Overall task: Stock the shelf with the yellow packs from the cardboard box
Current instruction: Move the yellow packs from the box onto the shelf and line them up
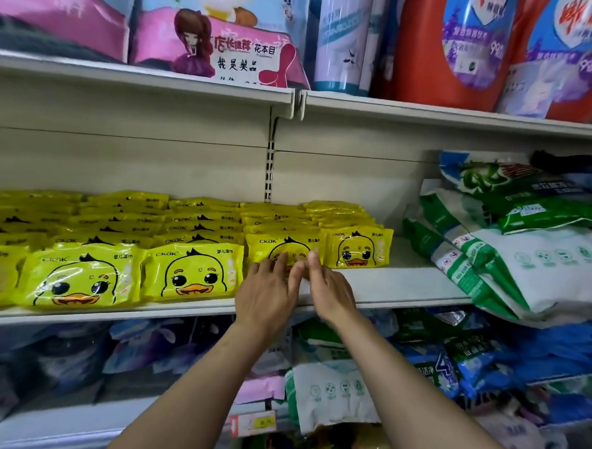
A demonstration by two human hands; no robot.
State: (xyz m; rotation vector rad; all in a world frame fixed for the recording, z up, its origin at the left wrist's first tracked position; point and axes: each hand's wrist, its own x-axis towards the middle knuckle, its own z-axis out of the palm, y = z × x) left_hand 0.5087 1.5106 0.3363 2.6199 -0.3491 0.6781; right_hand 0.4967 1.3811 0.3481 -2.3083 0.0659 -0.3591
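Where hands reach, white shelf, yellow packs, detergent bags

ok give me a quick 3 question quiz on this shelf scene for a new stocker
1. True or false: both hands are at the same yellow pack on the middle shelf.
2. What lies on the shelf to the right of the yellow packs? A) red bottles B) green and white bags C) a cardboard box
3. Fill in: the shelf above the yellow packs holds pink packs on the left and red ______ on the right.

Key
1. True. The left hand and right hand both touch the front yellow pack with fairly straight fingers, not a closed grip.
2. B, the green and white bags, past a bare stretch of middle shelf.
3. Bottles: red bottles beside pink packs.
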